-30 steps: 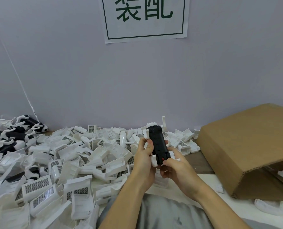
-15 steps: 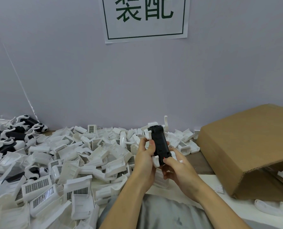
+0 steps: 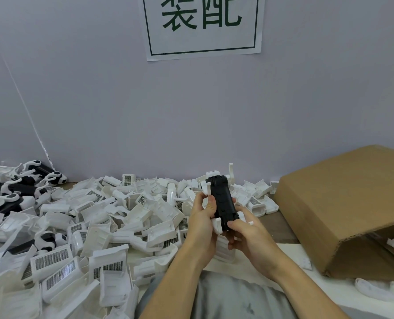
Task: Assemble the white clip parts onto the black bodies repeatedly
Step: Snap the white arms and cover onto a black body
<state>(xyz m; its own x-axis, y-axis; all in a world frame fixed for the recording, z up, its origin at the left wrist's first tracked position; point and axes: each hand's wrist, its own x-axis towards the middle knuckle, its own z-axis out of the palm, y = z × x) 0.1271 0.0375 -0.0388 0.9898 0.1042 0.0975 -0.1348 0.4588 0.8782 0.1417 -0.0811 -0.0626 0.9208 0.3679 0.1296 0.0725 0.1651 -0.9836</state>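
Head view: we grip one black body (image 3: 222, 203), held above the desk's middle, with our left hand (image 3: 201, 223) and right hand (image 3: 249, 236), fingers curled around it. White clips (image 3: 206, 187) already sit at its corners, so we judge this unit nearly done. Finished units (image 3: 19, 187), roughly six, lie at the far left edge; loose white parts (image 3: 95, 222), too many to count, remain.

The body (image 3: 223, 203) held between the hands is black, with white clip parts (image 3: 206, 188) at its ends. The loose parts (image 3: 104, 217) heaped on the counter are white, many bearing dark grid-patterned panels. Black-and-white units (image 3: 19, 187) lie at the counter's far left corner. The box (image 3: 343, 203) is brown; the wall sign (image 3: 203, 26) is white with dark green characters and border.
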